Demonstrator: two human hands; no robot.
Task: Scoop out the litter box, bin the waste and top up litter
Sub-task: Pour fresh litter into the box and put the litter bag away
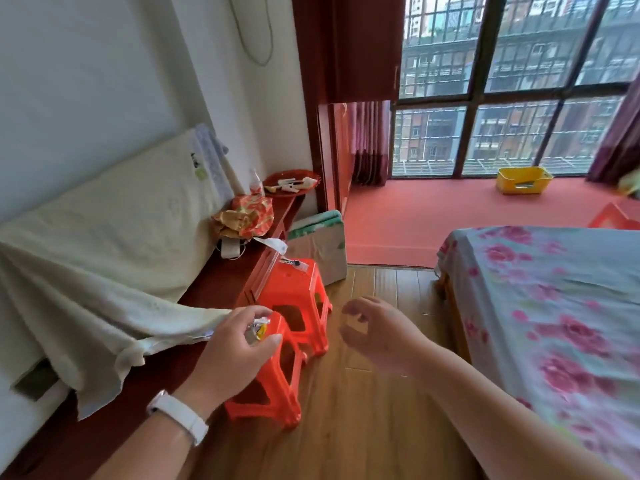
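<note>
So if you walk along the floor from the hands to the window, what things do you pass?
Nearest orange plastic stool → second orange plastic stool → green and beige sack leaning by the cabinet → raised red carpeted platform → yellow plastic crate → barred window.

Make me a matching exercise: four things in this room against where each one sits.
Things:
1. yellow basket
2. red plate
3. crumpled wrapper
4. orange stools

Places:
A. in the left hand
B. on the wooden floor beside the cabinet
C. on the red platform under the window
D. at the far end of the cabinet top

Pairs: 1-C, 2-D, 3-A, 4-B
</note>
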